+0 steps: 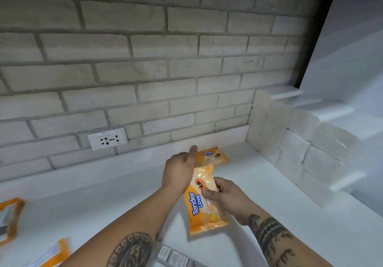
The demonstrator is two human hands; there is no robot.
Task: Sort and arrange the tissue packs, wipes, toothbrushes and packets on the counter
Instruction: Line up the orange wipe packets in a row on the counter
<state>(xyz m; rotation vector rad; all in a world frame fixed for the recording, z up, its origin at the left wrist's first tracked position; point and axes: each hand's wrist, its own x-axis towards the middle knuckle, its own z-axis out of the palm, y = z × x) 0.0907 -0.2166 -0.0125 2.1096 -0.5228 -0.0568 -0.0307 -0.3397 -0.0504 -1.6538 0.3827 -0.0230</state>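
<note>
An orange Tender Love wipes pack [202, 206] hangs above the white counter [290, 225], held between both hands. My left hand [179, 168] grips its upper left edge with the thumb raised. My right hand [227, 197] pinches its right side, thumb across the front. A second orange wipes pack [215, 155] lies flat on the counter by the brick wall, just beyond the hands. White tissue packs [294, 142] are stacked in rows along the right side of the counter.
Two more orange packs lie at the left: one at the counter's left edge [10, 217], one at the bottom left [55, 254]. A grey-white packet [176, 257] lies at the bottom centre. A wall socket [107, 138] sits low on the brick wall.
</note>
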